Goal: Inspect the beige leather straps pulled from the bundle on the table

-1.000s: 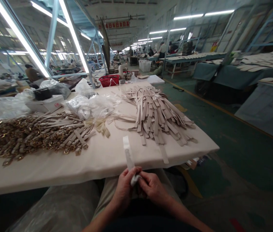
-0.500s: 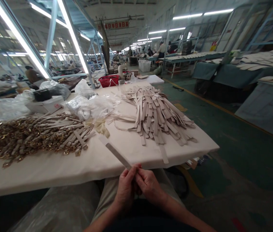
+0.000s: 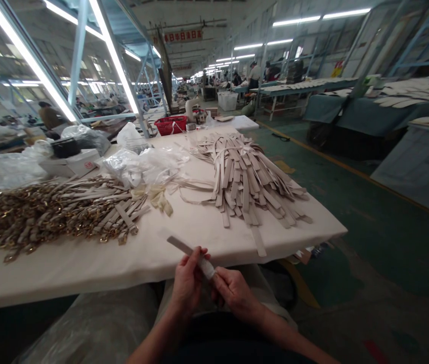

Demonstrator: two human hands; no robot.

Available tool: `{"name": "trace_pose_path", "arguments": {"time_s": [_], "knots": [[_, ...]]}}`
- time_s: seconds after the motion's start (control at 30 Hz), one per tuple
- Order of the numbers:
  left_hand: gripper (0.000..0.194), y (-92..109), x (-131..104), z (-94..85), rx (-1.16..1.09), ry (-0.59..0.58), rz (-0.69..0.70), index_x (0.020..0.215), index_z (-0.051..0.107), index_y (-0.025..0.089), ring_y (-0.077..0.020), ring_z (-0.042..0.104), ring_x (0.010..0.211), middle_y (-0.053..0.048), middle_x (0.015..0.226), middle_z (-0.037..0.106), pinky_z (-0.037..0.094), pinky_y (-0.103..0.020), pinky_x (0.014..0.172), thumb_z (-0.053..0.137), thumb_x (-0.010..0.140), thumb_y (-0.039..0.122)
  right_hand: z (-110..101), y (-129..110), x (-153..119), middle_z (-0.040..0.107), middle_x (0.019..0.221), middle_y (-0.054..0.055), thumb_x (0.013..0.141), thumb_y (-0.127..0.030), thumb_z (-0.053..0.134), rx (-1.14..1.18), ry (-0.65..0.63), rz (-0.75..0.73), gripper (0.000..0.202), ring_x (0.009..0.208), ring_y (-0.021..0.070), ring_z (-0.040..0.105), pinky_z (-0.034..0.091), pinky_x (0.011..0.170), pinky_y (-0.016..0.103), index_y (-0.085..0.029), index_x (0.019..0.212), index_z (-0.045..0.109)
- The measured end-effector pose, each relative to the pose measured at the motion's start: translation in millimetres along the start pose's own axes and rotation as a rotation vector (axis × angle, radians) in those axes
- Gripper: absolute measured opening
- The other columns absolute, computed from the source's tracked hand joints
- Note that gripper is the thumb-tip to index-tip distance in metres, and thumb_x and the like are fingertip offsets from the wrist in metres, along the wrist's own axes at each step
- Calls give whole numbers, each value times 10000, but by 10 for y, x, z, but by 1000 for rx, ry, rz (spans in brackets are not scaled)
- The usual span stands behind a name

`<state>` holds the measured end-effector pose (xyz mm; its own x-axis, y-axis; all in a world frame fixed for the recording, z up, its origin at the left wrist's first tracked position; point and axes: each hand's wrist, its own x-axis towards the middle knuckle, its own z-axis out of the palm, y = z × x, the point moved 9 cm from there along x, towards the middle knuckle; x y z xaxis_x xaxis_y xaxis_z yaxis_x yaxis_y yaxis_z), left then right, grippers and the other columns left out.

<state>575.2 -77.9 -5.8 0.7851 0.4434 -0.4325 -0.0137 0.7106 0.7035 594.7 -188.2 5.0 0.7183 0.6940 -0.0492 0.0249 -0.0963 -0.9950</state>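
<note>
A flat grey-beige strap (image 3: 179, 244) slants across my two hands, just past the table's near edge and above my lap. My left hand (image 3: 190, 273) pinches it partway along, its far end sticking out toward the table. Lower down, my right hand (image 3: 233, 288) is closed on the near end of the same strap. Between the hands a paler, whitish stretch of the strap shows. A big tied bundle of similar straps (image 3: 243, 182) fans out on the table beyond my hands. To the left lies a heap of straps with gold-coloured buckles (image 3: 55, 212).
The cloth-covered table (image 3: 142, 258) has its front edge before my lap. Clear plastic bags (image 3: 146, 164), a yellowish glove-like piece (image 3: 160, 199) and a red basket (image 3: 170, 125) are on it. A plastic-wrapped bulk (image 3: 96, 328) is below left. Long work tables stand at right.
My left hand has slid up the strap, away from my right hand, baring a whitish part between them. The strap's far end now lies lower and flatter.
</note>
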Motion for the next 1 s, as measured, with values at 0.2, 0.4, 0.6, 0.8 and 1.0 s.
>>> {"name": "trace_pose_path", "arguments": {"time_s": [0.2, 0.4, 0.6, 0.8, 1.0], "knots": [[334, -27, -45, 95, 11, -54, -37, 822, 692, 140, -128, 653, 629, -27, 756, 707, 513, -218, 580, 873, 621, 336, 44, -91, 46, 605, 631, -17, 937, -596, 470, 46, -38, -28, 430, 468, 115, 536, 420, 452, 215, -178, 919, 566], [426, -242, -176, 217, 172, -219, -147, 906, 713, 116, -89, 462, 371, 5, 587, 616, 350, -224, 356, 831, 655, 439, -55, -133, 87, 543, 528, -29, 961, -575, 429, -44, 61, -98, 449, 424, 111, 507, 420, 459, 225, -197, 744, 537], [355, 149, 47, 72, 43, -68, 96, 831, 744, 134, -161, 668, 809, -73, 874, 738, 502, -217, 684, 883, 592, 357, -88, -39, 57, 571, 521, -22, 949, -601, 426, -28, 40, -4, 470, 398, 106, 498, 389, 415, 208, -192, 744, 532], [333, -220, -51, 131, 159, -237, -74, 872, 740, 121, -107, 542, 470, -13, 604, 651, 416, -222, 464, 806, 714, 406, -125, -142, 87, 553, 526, -26, 964, -567, 425, -61, 73, -91, 462, 431, 106, 509, 428, 467, 216, -198, 700, 512], [365, 322, 116, 152, 19, -120, 142, 901, 752, 162, -191, 675, 916, -84, 1047, 728, 526, -237, 731, 845, 657, 417, -90, -70, 94, 575, 522, -27, 958, -574, 436, -34, 45, -23, 451, 403, 100, 499, 385, 420, 201, -185, 764, 557]]}}
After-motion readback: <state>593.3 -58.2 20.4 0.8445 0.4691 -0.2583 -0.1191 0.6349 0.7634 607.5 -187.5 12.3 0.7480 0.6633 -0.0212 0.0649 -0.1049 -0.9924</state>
